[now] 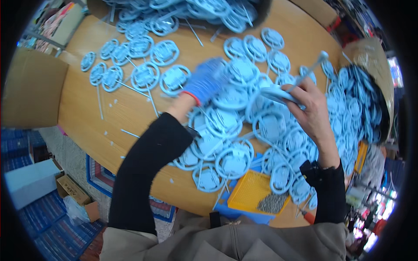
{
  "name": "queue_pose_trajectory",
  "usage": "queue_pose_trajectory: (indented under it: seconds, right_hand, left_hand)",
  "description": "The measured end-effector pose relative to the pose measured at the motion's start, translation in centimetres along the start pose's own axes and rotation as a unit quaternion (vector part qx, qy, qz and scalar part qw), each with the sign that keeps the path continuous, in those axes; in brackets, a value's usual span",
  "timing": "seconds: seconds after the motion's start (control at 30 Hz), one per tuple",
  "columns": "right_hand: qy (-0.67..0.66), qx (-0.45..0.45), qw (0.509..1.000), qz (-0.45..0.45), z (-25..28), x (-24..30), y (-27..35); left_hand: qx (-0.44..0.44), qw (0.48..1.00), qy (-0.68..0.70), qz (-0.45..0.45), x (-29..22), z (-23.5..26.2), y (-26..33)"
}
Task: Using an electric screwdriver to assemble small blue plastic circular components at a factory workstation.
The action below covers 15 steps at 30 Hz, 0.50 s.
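My left hand (204, 81) wears a blue glove and reaches out over a heap of light blue round plastic frames (230, 130) on the wooden table (87, 113); it is motion-blurred, so whether it grips anything is unclear. My bare right hand (311, 108) is raised above the heap and holds one light blue frame piece (278, 93) with a thin stem (311, 67) sticking up and to the right.
More blue frames lie spread at the table's far left (139, 56) and piled at the right (352, 100). A yellow mesh tray (254, 191) holding small grey parts sits at the near edge. A cardboard box (30, 87) stands at left.
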State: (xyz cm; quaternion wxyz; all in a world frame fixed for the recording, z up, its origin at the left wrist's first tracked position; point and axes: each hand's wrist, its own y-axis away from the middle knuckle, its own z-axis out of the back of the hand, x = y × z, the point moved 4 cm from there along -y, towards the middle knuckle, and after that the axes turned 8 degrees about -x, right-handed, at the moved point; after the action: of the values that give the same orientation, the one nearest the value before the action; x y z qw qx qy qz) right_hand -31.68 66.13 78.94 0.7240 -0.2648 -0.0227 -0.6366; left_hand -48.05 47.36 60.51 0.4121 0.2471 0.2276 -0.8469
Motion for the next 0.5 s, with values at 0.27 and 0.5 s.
queue_pose_trajectory:
  seconds: [0.27, 0.5]
  right_hand:
    - [0.061, 0.172, 0.975, 0.125, -5.5, 5.8, 8.1]
    - [0.112, 0.082, 0.977, 0.161, 7.8, 18.0, 9.6]
  left_hand:
    - [-0.067, 0.996, 0.034, -0.043, -1.9, 5.5, 7.8]
    - [-0.117, 0.974, 0.084, -0.173, -5.2, 7.2, 17.6]
